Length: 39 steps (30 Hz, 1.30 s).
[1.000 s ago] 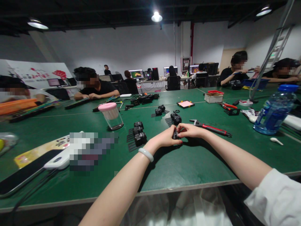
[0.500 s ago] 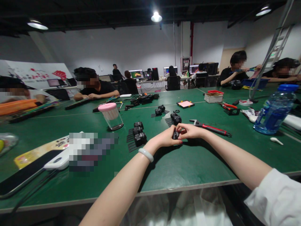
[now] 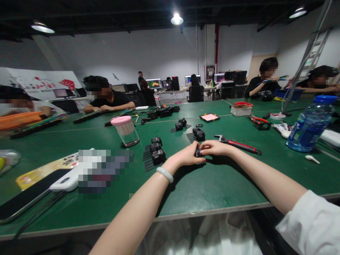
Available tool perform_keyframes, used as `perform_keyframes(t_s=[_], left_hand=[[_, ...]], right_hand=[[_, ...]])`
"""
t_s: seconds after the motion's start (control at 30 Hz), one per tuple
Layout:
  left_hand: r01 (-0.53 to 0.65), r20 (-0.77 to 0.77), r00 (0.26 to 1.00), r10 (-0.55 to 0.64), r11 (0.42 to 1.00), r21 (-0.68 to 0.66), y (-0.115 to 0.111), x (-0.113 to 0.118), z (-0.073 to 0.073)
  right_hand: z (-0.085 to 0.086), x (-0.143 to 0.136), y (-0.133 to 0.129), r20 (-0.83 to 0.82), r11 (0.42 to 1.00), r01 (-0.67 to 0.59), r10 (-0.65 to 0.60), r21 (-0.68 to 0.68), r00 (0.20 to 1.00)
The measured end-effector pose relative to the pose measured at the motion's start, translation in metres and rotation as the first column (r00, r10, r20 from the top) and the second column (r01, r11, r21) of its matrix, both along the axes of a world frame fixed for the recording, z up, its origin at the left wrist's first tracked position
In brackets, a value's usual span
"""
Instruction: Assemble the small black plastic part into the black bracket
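Observation:
Above the green table (image 3: pixel 231 184), my left hand (image 3: pixel 189 154) is closed around a small black plastic part (image 3: pixel 198 152), which is mostly hidden by the fingers. My right hand (image 3: pixel 214 147) pinches the same part from the other side with its fingertips. Just beyond the hands lies a black piece with comb-like prongs (image 3: pixel 198 134). More such pronged black pieces (image 3: pixel 156 150) sit in a cluster to the left of my left hand, and another pair (image 3: pixel 181 124) is farther back. An adjustable wrench (image 3: pixel 239 145) with a red and black handle lies beside my right hand.
A pink-lidded clear cup (image 3: pixel 125 131) stands left. White power bank (image 3: pixel 69 179), phone (image 3: pixel 29 194) and cables lie at the left front. A blue-capped bottle (image 3: pixel 309 124) stands right, near a metal pole (image 3: pixel 297 74). A small box (image 3: pixel 240 109) and pink-faced tray (image 3: pixel 209 117) are behind.
My right fingers have shifted slightly on the black part; my left hand stays in place. In the background, a standing person has moved to the right.

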<state>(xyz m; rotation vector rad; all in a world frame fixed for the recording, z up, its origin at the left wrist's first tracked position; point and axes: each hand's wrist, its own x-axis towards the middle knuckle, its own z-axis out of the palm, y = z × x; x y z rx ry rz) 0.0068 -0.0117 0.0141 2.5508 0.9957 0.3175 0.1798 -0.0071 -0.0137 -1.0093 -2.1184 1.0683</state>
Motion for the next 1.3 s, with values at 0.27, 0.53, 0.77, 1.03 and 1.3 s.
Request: perform_keyframes(t_s=[0.27,0.53,0.77,1.03,1.3], left_hand=[[0.019,-0.005,1.000,-0.019,1.000,0.013,0.0019,-0.0009,-0.0019],[0.030,0.019,0.999,-0.031,0.999,0.016,0.0035,-0.0010,-0.0041],[0.004,0.021,1.000,-0.004,1.000,-0.008,-0.0010,0.0004,0.0008],[0.006,0.011,1.000,-0.006,1.000,0.003,0.0008,0.0004,-0.0008],[-0.007,-0.001,1.000,0.007,1.000,-0.002,-0.0012,0.0009,0.0008]], right_hand=[[0.0035,-0.0009,-0.0012,0.082,0.998,0.036,-0.040,0.055,0.996],[0.0006,0.0019,-0.0027,-0.046,0.999,-0.012,0.010,-0.030,0.999],[0.0008,0.0005,-0.0027,-0.085,0.997,-0.045,0.040,-0.057,0.996],[0.0000,0.0006,-0.0016,-0.072,0.997,-0.039,0.035,-0.061,0.997],[-0.0011,-0.0004,-0.0008,-0.075,0.998,-0.029,0.024,-0.063,0.997]])
